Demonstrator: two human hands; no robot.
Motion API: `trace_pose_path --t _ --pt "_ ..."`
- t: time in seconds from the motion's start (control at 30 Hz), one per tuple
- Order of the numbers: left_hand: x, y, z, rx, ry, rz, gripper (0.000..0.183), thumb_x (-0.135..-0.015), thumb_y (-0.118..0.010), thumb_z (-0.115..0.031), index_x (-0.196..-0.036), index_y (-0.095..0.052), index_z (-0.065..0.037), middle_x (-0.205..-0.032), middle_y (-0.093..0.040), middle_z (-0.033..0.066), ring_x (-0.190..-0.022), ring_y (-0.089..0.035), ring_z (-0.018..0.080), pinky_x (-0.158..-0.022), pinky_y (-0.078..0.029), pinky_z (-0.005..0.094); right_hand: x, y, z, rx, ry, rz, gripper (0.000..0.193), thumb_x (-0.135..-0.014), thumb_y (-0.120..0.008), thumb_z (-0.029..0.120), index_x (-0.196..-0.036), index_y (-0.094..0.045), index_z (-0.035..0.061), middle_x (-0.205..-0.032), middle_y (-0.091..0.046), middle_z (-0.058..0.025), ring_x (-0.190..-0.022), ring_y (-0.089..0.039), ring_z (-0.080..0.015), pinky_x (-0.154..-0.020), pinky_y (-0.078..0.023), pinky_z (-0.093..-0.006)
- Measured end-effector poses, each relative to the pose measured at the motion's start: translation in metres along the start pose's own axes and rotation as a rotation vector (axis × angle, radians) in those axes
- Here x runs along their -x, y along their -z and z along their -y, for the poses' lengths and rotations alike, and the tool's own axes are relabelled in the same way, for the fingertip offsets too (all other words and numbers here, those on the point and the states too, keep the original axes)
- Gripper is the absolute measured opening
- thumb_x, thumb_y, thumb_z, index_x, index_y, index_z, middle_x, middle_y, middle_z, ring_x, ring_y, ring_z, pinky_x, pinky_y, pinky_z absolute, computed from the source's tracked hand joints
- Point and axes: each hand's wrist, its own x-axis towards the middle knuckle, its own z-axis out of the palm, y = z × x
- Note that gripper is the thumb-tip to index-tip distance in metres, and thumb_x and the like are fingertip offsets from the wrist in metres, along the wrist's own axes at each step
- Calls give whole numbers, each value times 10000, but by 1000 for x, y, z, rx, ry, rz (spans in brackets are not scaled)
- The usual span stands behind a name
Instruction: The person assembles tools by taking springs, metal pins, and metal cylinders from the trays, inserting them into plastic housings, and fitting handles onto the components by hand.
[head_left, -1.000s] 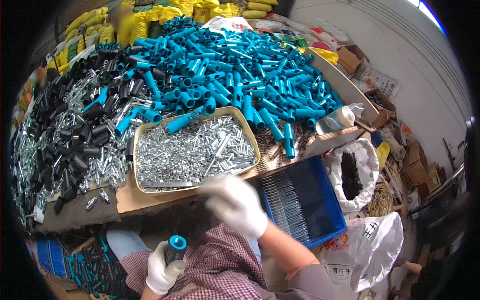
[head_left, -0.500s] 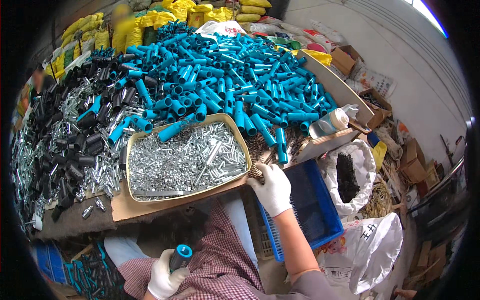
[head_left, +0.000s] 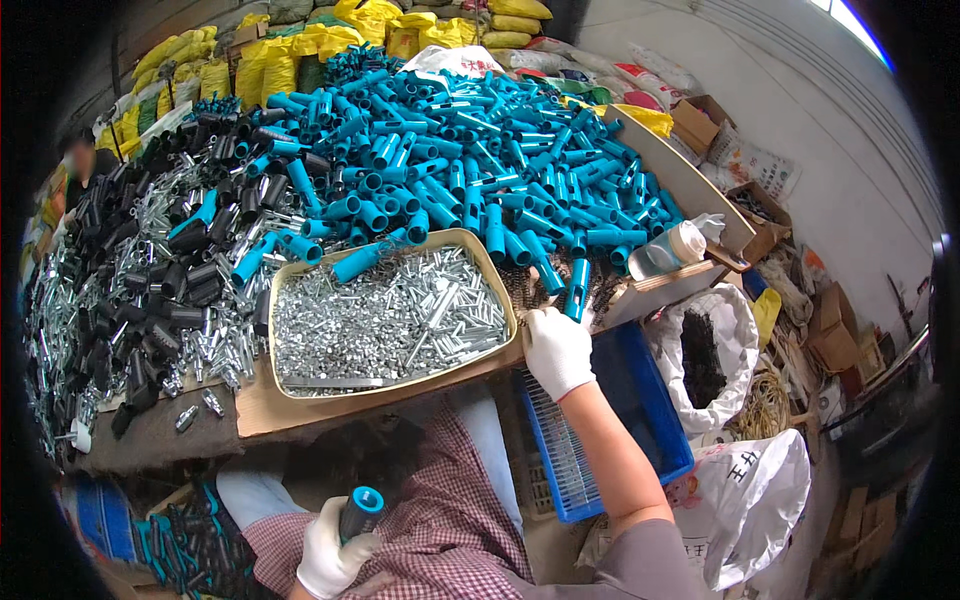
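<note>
Above red-and-white checked cloth [head_left: 465, 520], the white-gloved left hand [head_left: 330, 554] is gripping a black cylindrical tube with a teal rim [head_left: 361, 514]; the white-gloved right hand [head_left: 558, 350] is lying beside dark coiled metal springs [head_left: 604, 287] (whether it is grasping any, I cannot tell).

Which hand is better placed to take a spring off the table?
Right, probably: the right hand is close beside the springs, while the left hand is farther away, holding a tube.

The gloved left hand [head_left: 333, 552] curls closed below the bench's [head_left: 300, 410] near edge; the gloved right hand [head_left: 557, 350] reaches over that edge, its forearm [head_left: 615, 455] bare.
</note>
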Motion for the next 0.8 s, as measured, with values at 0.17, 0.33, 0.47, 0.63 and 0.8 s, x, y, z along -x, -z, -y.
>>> trace_pose_path --t 0.17,0.33,0.47,0.63,0.8 --pt "-3 -1 2 -52 -28 -35 745 -797 -735 -581 -1073 -478 61 -707 -579 28 -557 -535 77 -507 -442 224 0 0 -14 -336 -175 -218 80 -862 -653 129 -922 -678 81 -819 -677 -119 -712 -666 -276 -644 -525 -374" --pt "-9 2 1 -106 -56 -29 724 -818 -717 -569 -1072 -484 68 -703 -587 32 -557 -532 76 -507 -437 224 5 27 35 -1274 -544 -351 114 -901 -603 36 -979 -683 13 -754 -651 -46 -589 -556 -80 -561 -456 -253" --pt "-16 6 -11 -105 -50 -28 771 -814 -702 -608 -1084 -494 84 -697 -593 33 -561 -527 68 -510 -426 225 33 85 101 -1203 192 95 152 -839 -633 15 -975 -698 33 -838 -669 -86 -719 -645 -194 -651 -514 -308" --pt "-20 18 -43 -397 -149 -52 712 -772 -724 -610 -1084 -587 15 -809 -671 171 -721 -682 309 -656 -527 378 33 92 128 -1308 424 415 148 -853 -660 101 -1001 -669 91 -886 -629 -109 -821 -641 -316 -720 -524 -371" --pt "-19 22 -41 -695 -218 32 680 -760 -753 -576 -1070 -606 12 -877 -692 206 -838 -715 345 -703 -553 390 49 85 164 -1212 572 257 125 -882 -619 136 -976 -567 72 -820 -559 -114 -744 -603 -326 -645 -497 -403"
